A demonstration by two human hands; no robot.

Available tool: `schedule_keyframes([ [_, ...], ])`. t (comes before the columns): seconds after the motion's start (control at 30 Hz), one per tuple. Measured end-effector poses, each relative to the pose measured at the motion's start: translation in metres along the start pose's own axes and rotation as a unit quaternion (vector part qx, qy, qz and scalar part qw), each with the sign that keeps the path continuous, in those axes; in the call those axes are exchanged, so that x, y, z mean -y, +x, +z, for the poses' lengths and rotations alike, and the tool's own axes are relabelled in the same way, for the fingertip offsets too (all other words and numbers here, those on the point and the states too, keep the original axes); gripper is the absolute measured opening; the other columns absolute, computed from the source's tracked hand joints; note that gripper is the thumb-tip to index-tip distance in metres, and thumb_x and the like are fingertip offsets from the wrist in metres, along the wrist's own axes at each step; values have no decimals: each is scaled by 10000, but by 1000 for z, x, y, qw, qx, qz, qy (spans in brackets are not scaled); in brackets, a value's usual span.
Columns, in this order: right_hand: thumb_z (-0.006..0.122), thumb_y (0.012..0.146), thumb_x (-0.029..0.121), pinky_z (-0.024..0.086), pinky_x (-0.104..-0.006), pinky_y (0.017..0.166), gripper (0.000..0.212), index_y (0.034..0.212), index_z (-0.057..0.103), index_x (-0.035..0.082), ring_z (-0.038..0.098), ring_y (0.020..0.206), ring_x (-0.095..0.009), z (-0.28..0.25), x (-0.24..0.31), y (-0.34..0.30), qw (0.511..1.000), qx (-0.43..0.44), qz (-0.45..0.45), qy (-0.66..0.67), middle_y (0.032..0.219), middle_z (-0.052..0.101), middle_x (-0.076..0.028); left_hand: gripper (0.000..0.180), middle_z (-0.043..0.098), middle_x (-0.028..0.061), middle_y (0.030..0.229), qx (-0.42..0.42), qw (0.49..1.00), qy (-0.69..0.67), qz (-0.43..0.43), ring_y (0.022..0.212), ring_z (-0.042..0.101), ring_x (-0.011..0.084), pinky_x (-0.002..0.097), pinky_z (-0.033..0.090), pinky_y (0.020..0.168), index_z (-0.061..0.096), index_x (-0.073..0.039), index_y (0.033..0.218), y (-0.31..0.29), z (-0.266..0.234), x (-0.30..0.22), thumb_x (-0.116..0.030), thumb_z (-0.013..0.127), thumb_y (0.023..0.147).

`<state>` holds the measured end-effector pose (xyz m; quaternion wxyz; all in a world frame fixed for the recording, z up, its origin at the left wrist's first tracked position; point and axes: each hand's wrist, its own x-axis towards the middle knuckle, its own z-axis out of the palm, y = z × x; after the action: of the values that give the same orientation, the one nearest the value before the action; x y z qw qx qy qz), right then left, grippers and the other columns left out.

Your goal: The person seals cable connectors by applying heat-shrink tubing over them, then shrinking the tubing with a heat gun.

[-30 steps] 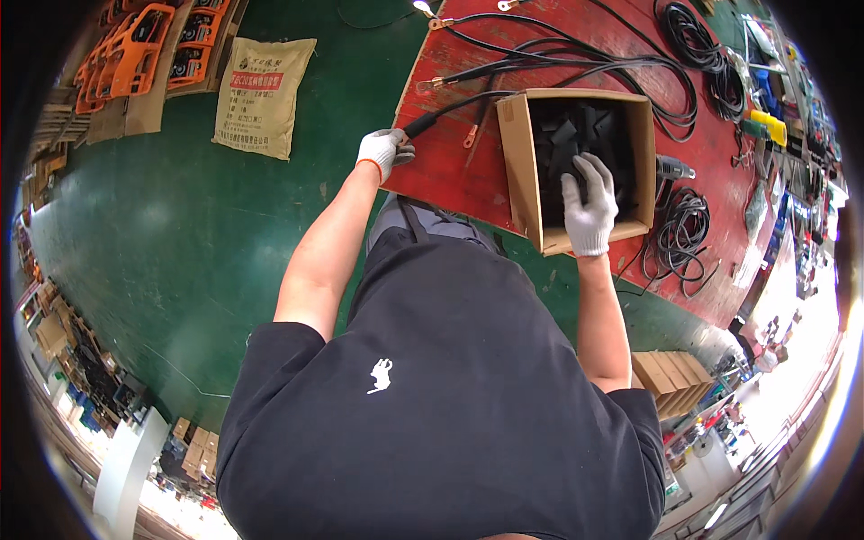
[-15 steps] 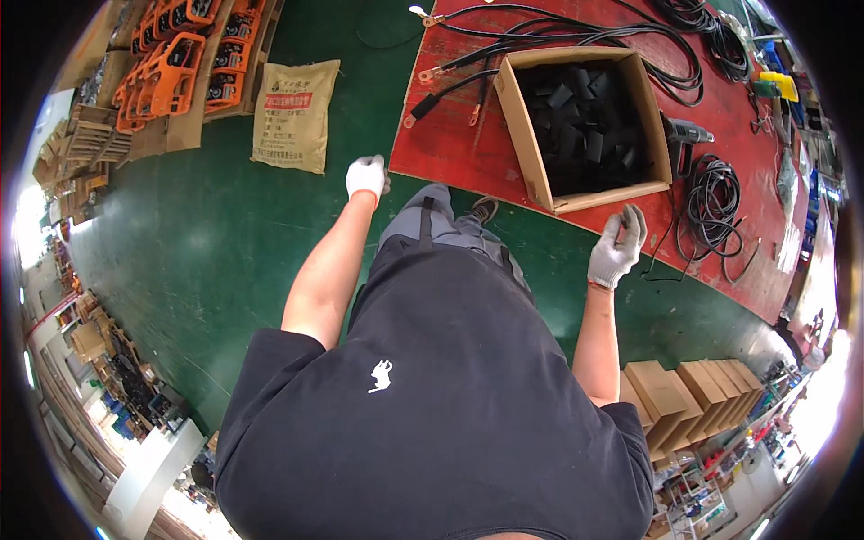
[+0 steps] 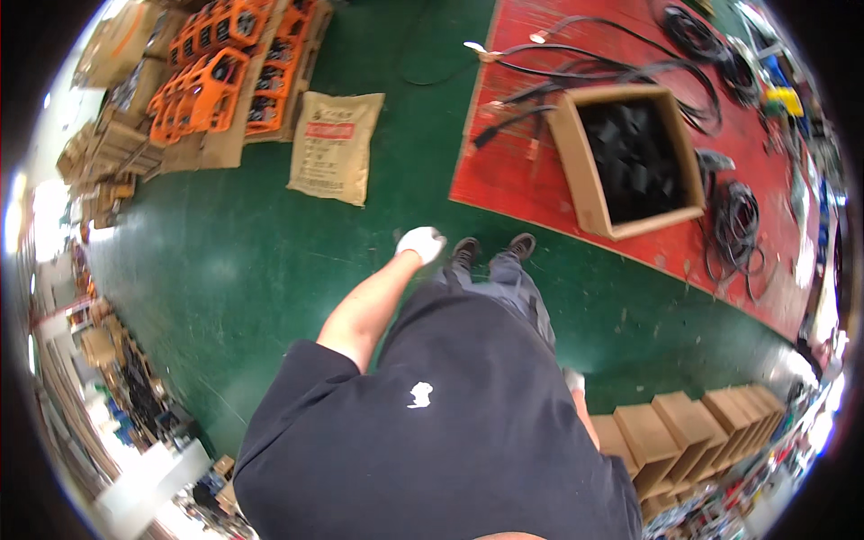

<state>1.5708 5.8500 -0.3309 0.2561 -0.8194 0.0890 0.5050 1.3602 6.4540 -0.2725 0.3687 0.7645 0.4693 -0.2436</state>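
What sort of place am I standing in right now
Probably a workshop or factory floor: black cables and an open carton of dark parts sit on a red tabletop, with rows of orange-framed units at the left.

A scuffed green floor (image 3: 243, 279) is spreading around the worn red tabletop (image 3: 508, 184) and past its left edge, where orange frames (image 3: 193, 97) are standing in rows and a tan sack (image 3: 337, 148) is lying flat. Beyond the near edge, brown cartons (image 3: 677, 430) are forming a row, while white light (image 3: 13, 216) is glaring far off left.
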Motion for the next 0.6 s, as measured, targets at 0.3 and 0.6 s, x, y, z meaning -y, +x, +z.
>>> schedule_keyframes([
  [0.3, 662, 1023, 216, 488, -286, 615, 304, 1269, 673, 37, 596, 707, -117, 73, 114, -89, 976, -58, -37, 207, 923, 674, -32, 453, 738, 213, 1222, 77, 994, 80, -19, 1168, 692, 401, 475, 546, 1013, 782, -62, 1152, 11, 48, 52, -421, 601, 943],
  [0.6, 656, 1030, 222, 522, -294, 649, 311, 1305, 671, 77, 616, 694, -113, 57, 43, -71, 960, -67, -139, 233, 957, 689, -10, 449, 737, 195, 1246, 69, 992, 102, 39, 1195, 687, 392, 469, 547, 1015, 786, -90, 1177, -33, 63, 12, -431, 609, 944],
])
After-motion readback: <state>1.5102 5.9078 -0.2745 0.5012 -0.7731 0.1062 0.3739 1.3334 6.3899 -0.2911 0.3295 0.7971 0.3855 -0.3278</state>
